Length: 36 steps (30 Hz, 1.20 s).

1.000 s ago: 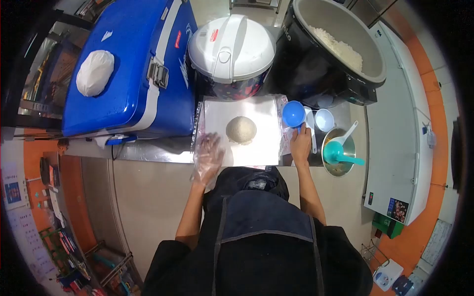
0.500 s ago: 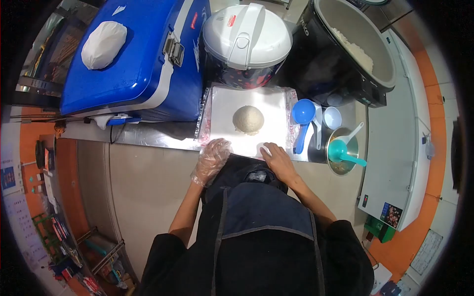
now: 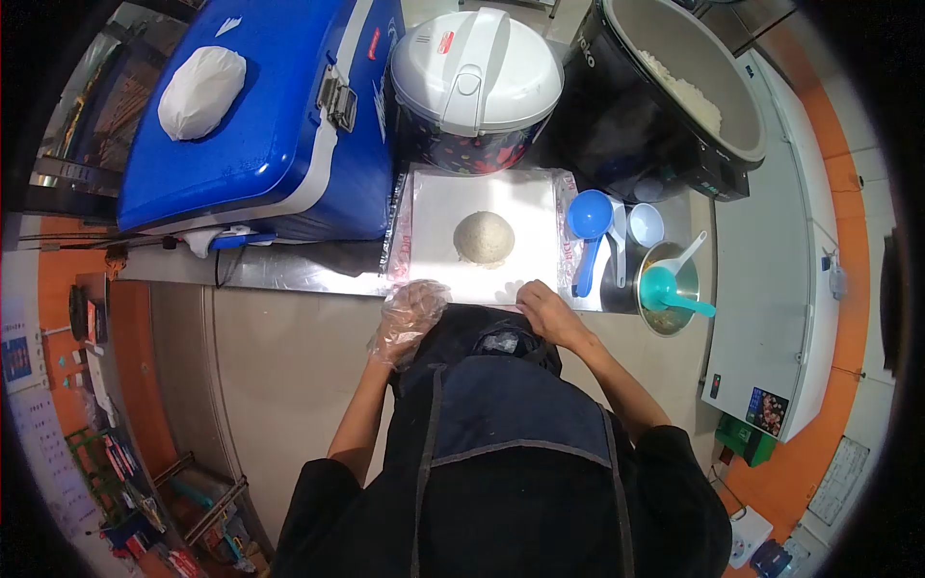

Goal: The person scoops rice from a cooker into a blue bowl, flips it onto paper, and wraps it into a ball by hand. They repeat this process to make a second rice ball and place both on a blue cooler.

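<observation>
A rounded mound of cooked rice [image 3: 485,238] sits on the white wrapping paper [image 3: 434,217], which lies in a stack on the steel counter. My left hand [image 3: 412,310], in a clear plastic glove, is closed at the near left corner of the paper; the glove's folds hide what its fingertips hold. Bare, my right hand [image 3: 547,313] pinches the paper's near edge on the right side. Both hands are apart from the rice.
A blue cooler [image 3: 289,116] with a white wrapped bundle [image 3: 202,93] on its lid stands left. Behind the paper is a white-lidded rice cooker [image 3: 477,82]; a black cooker [image 3: 626,106] holds rice. A blue scoop [image 3: 590,217] and metal bowl [image 3: 667,323] with a turquoise ladle [image 3: 660,287] are right.
My right hand has shifted slightly right along the paper's near edge, and its fingers have drawn in to a pinch. My left hand stays at the left corner. The rice has not moved.
</observation>
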Each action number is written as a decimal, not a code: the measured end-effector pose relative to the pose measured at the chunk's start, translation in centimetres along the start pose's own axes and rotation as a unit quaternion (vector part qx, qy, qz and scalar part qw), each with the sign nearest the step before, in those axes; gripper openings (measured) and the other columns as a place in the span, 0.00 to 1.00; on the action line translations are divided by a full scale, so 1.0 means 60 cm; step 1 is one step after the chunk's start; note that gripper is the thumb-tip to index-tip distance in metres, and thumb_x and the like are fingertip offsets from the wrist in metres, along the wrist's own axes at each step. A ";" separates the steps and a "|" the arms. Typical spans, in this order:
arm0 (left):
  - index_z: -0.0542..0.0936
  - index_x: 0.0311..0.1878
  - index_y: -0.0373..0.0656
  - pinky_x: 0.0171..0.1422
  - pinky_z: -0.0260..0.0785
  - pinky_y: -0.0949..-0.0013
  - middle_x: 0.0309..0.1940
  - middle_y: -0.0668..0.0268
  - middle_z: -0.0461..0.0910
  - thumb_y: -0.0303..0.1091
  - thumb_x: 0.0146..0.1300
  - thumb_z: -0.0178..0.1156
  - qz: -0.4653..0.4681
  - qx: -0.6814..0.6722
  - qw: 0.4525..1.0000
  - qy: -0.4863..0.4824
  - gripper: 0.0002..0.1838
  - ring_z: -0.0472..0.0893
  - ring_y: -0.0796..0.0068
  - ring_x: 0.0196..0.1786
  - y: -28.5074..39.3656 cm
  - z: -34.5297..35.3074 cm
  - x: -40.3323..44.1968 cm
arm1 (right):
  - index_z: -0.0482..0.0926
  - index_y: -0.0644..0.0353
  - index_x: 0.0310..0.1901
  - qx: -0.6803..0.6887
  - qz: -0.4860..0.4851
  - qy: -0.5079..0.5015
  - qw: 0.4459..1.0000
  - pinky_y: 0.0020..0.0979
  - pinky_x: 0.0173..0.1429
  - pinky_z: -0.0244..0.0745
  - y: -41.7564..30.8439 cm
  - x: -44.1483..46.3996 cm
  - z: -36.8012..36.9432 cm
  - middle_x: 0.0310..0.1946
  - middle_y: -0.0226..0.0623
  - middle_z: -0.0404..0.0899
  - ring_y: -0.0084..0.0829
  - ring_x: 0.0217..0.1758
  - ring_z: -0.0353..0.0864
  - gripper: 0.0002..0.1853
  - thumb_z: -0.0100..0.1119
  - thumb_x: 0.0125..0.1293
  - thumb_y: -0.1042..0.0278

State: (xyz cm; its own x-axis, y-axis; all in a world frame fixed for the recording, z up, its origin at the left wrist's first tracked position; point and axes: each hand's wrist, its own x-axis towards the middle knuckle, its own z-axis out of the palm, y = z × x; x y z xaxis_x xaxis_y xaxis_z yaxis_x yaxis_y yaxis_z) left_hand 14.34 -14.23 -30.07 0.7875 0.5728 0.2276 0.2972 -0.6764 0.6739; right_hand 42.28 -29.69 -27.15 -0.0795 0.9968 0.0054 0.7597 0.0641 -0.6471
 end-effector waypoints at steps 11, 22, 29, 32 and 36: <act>0.85 0.50 0.49 0.61 0.77 0.60 0.49 0.65 0.85 0.30 0.62 0.67 -0.034 0.013 0.999 0.007 0.12 0.83 0.60 0.54 0.019 -0.014 0.008 | 0.75 0.67 0.62 0.021 0.047 0.009 0.999 0.43 0.52 0.77 -0.001 0.004 0.005 0.40 0.50 0.78 0.48 0.47 0.80 0.23 0.56 0.65 0.78; 0.82 0.58 0.50 0.70 0.68 0.55 0.56 0.61 0.81 0.47 0.71 0.57 -0.112 0.009 0.988 -0.101 0.19 0.77 0.57 0.62 0.006 -0.008 0.019 | 0.83 0.66 0.47 0.043 0.002 -0.013 0.999 0.39 0.55 0.76 -0.024 0.024 -0.005 0.43 0.44 0.77 0.43 0.53 0.76 0.12 0.62 0.61 0.76; 0.82 0.56 0.44 0.66 0.70 0.56 0.56 0.59 0.81 0.41 0.70 0.60 -0.220 -0.188 0.953 -0.088 0.17 0.79 0.57 0.57 0.011 -0.005 0.020 | 0.83 0.65 0.37 -0.046 -0.011 -0.028 0.998 0.42 0.51 0.78 0.000 0.026 0.031 0.38 0.43 0.78 0.43 0.47 0.79 0.05 0.64 0.59 0.76; 0.83 0.54 0.43 0.63 0.74 0.64 0.50 0.64 0.84 0.37 0.69 0.65 -0.132 -0.188 0.973 -0.023 0.14 0.82 0.69 0.55 0.002 0.003 0.018 | 0.85 0.65 0.35 -0.016 0.023 0.014 1.000 0.38 0.45 0.79 0.004 0.035 0.028 0.34 0.43 0.81 0.44 0.42 0.83 0.04 0.67 0.57 0.78; 0.83 0.56 0.44 0.68 0.70 0.58 0.55 0.62 0.83 0.40 0.70 0.62 -0.149 -0.116 0.979 -0.074 0.16 0.79 0.58 0.58 -0.008 0.010 0.027 | 0.85 0.65 0.31 0.099 0.089 -0.017 0.991 0.34 0.36 0.77 0.025 0.052 0.020 0.27 0.41 0.81 0.36 0.30 0.83 0.07 0.75 0.55 0.73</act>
State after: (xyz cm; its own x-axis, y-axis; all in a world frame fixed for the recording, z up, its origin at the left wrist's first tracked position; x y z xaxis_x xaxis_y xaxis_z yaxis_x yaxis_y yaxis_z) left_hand 15.78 -13.27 -30.42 0.7599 0.6429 -0.0962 0.4086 -0.3573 0.8399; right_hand 42.40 -26.55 -29.05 0.0196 0.9891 -0.1462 0.6222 -0.1266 -0.7726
